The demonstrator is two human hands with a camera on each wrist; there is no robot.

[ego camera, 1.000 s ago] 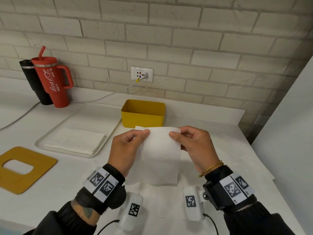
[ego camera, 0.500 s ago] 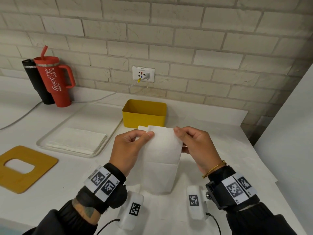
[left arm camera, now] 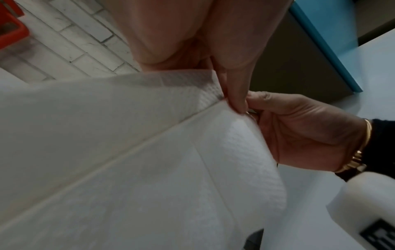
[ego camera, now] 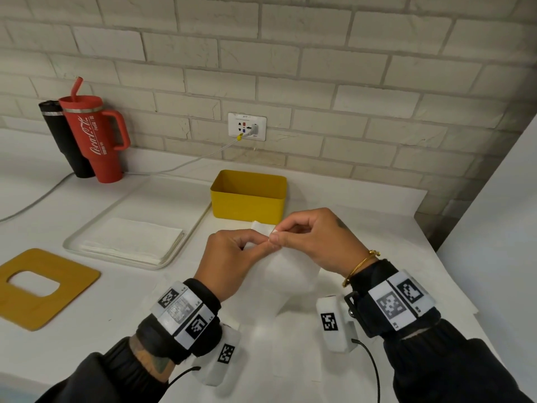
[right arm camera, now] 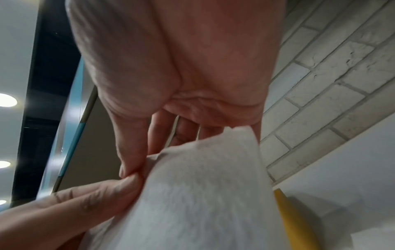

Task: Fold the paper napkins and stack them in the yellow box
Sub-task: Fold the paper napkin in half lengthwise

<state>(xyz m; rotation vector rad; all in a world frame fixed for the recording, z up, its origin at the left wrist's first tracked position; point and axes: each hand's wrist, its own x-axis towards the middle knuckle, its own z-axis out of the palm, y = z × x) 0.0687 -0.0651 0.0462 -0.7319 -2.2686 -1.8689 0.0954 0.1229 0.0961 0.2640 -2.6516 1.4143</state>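
Paper napkin (ego camera: 293, 274) held above white counter (ego camera: 377, 228), long axis running toward the body, top edge toward yellow box (ego camera: 248, 199) just beyond. Pinched at the top corners by left hand (ego camera: 232, 257) and right hand (ego camera: 316, 237), fingertips touching. Brick wall (ego camera: 290, 68) behind; napkin stack (ego camera: 133, 237) on tray (ego camera: 96, 228) left.

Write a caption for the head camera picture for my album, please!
Two hands, left and right, pinch a white paper napkin together before the yellow plastic box.
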